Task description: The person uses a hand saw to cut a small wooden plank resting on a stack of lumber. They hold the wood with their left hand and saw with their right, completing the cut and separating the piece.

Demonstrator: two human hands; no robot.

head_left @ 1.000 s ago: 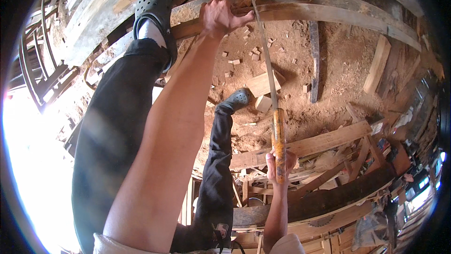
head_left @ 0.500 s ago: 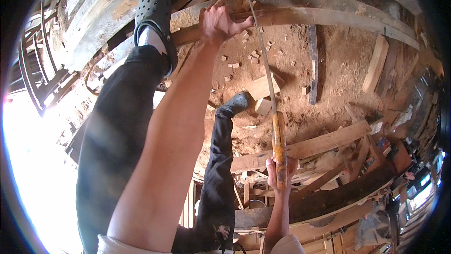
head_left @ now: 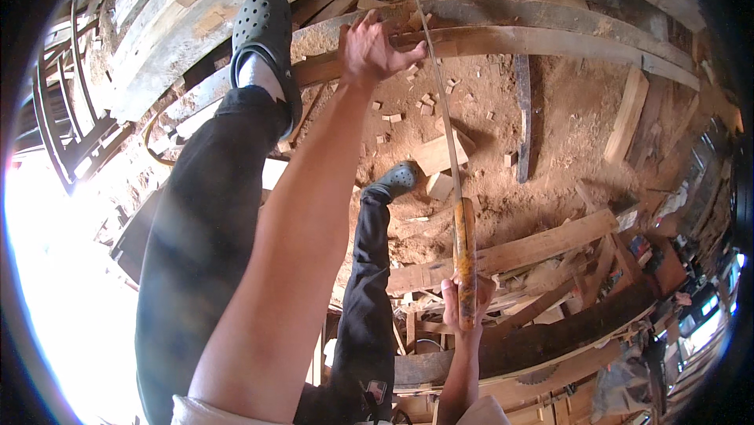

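Observation:
My right hand (head_left: pixel 473 299) is closed round the worn orange-yellow handle (head_left: pixel 465 256) of a handsaw. From it the thin saw blade (head_left: pixel 445 107), seen nearly edge-on, runs away from me across a long wooden beam (head_left: pixel 534 42). On that beam, left of the blade, rests my left hand (head_left: pixel 371 49) with its fingers spread. Its thumb points at the blade and is very close to it; whether they touch I cannot tell. My left foot, in a dark clog (head_left: pixel 263 28), is up by the beam's left part.
My other clog (head_left: pixel 395 179) stands on sawdust-covered ground beside a wood block (head_left: pixel 440 154) and several small offcuts (head_left: pixel 428 100). A dark narrow bar (head_left: pixel 523 122) lies right of the saw. A plank (head_left: pixel 550 244) crosses nearer me, with stacked timber beyond at right.
The saw has drawn back slightly toward me, its handle and tip both lower in view. My left hand stays on the beam. The whole view has shifted a little.

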